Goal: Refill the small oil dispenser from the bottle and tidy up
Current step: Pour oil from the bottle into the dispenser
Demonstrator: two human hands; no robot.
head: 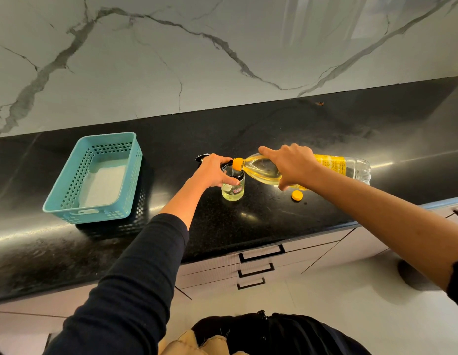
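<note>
Gripping the tilted bottle (344, 168) in our right hand (290, 165), left hand (213, 172) curled round the dispenser (233, 192), we risk overfilling onto the counter (271, 221).

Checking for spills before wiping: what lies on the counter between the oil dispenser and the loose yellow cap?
Only bare black counter, in the head view; the tilted bottle, gripped by the right hand, hangs above that stretch.

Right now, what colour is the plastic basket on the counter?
The basket is teal blue, shown best in the head view.
</note>
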